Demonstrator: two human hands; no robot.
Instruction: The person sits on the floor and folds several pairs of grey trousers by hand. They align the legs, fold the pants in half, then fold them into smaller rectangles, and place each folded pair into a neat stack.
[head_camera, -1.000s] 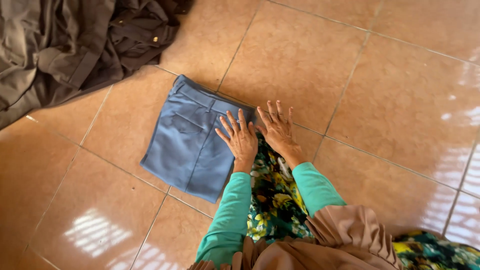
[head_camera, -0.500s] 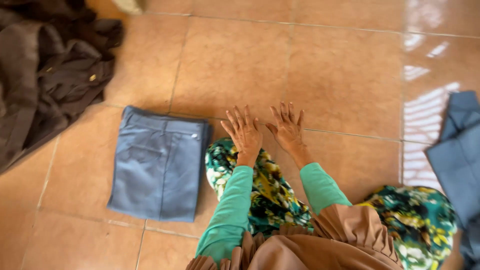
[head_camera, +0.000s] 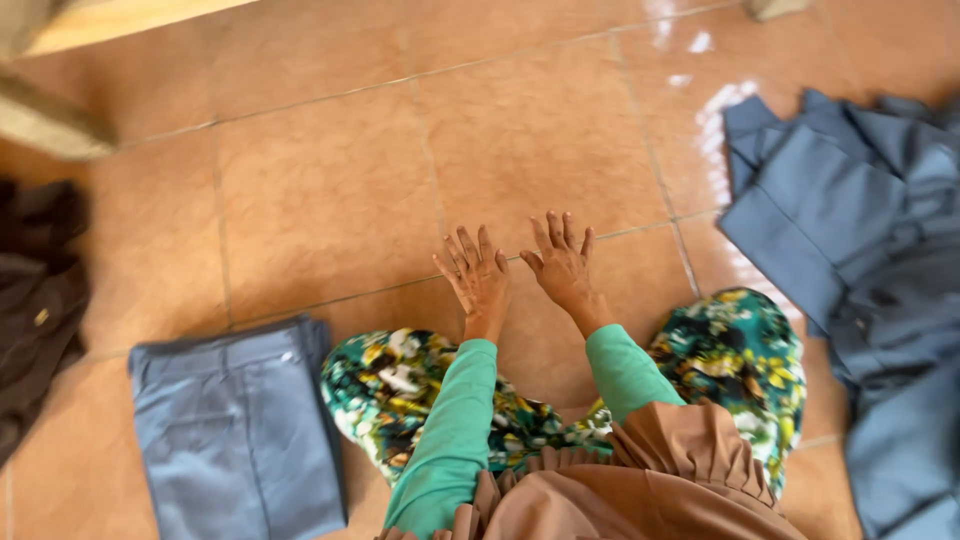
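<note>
- Nearest the camera sit a brown ruffled garment (head_camera: 640, 480) and green sleeves (head_camera: 450, 430) over a green floral skirt (head_camera: 400, 385) spread across both knees.
- Just past the knees, the left hand (head_camera: 478, 275) and right hand (head_camera: 562, 265) are held side by side, palms down, over bare floor tile (head_camera: 330, 200). All fingers are spread and straight; neither hand grips or pinches anything.
- A second ago both hands lay at the edge of the folded blue-grey trousers (head_camera: 235, 430). Now those trousers lie flat and squared off by the person's left knee, well apart from either hand — released, and by my reading finished with.
- The view has swung rightward since then, and the hands have travelled with it. That brings in a loose heap of blue-grey clothing (head_camera: 850, 260) on the person's right, rumpled and unfolded, nearer the right hand than the left.
- I judge the work is passing from the folded piece to that heap — though no hand touches it yet.
- Farthest left, a dark crumpled garment (head_camera: 40, 290) lies at the frame edge.
</note>
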